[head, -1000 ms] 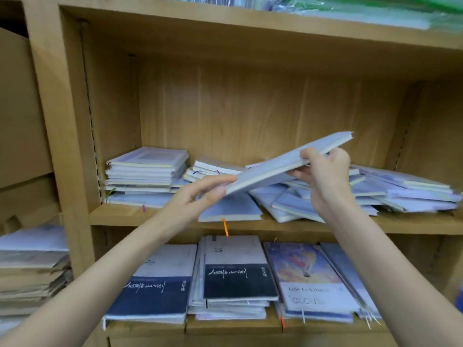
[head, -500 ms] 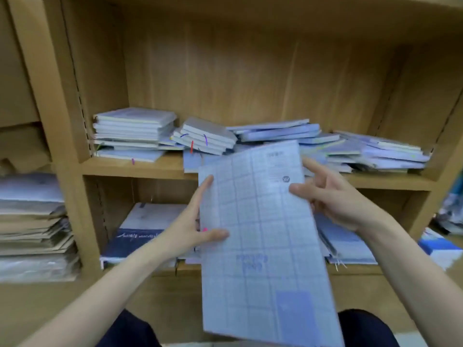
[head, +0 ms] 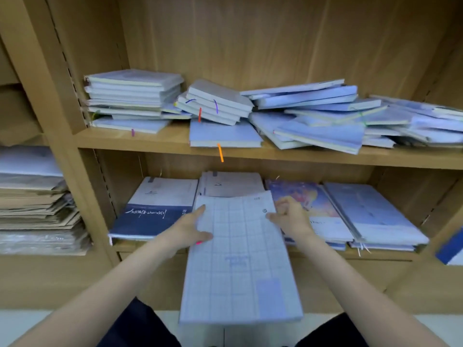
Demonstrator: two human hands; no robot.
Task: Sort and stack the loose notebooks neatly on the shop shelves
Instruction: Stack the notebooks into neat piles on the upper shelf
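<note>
A pale blue grid-patterned notebook is held face up in front of the lower shelf, its long axis running from the person toward the shelf and its far short edge reaching over the shelf's front edge. It is gripped at its far end from both sides: the left hand has its thumb laid over the left edge, and the right hand grasps the right edge. Beyond, flat notebook piles lie along the lower shelf, and loose, slanting notebooks are spread along the upper shelf.

Wooden upper shelf with loose notebooks, lower shelf with stacks
</note>
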